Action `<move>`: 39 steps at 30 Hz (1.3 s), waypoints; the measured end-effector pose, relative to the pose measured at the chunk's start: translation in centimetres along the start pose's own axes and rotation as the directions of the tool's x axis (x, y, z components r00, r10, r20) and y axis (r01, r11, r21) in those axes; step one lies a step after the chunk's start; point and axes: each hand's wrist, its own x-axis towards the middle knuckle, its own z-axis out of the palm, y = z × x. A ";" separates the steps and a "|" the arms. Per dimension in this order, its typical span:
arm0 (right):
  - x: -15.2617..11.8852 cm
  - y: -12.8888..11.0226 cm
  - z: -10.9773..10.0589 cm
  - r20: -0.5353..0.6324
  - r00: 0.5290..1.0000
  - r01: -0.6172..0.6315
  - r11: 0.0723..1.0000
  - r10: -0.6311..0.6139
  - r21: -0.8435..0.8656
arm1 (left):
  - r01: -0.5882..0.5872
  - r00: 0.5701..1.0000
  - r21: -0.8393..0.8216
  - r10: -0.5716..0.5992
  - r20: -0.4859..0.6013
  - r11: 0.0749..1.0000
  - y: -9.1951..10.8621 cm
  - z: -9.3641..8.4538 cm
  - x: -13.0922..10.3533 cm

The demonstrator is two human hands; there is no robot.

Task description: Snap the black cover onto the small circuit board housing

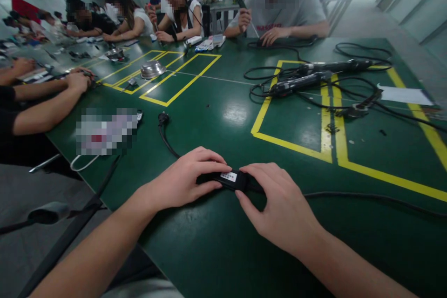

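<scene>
A small black device (231,178) with a white printed label lies low over the green table, between my two hands. My left hand (190,176) grips its left part, thumb at the near side and fingers at the far side. Around its right end, my right hand (275,195) is closed in the same way, thumb tip and fingertips at the black casing. A black cable (167,142) with a plug (163,118) runs out beyond my left hand. Another black cable (349,194) stretches right from behind my right hand. The parts under my fingers are hidden.
Black corded tools (300,84) and tangled cables lie at the right, across yellow tape outlines (293,143). A metal bowl-like part (152,70) stands farther left. A blurred-out item (108,132) is near the table's left edge. Several people work around the green table (216,125).
</scene>
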 end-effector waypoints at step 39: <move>0.3 -0.1 0.1 0.000 0.999 -0.046 0.999 0.046 -0.023 | 0.249 0.932 0.063 -0.221 -0.288 0.967 -1.1 0.7 0.7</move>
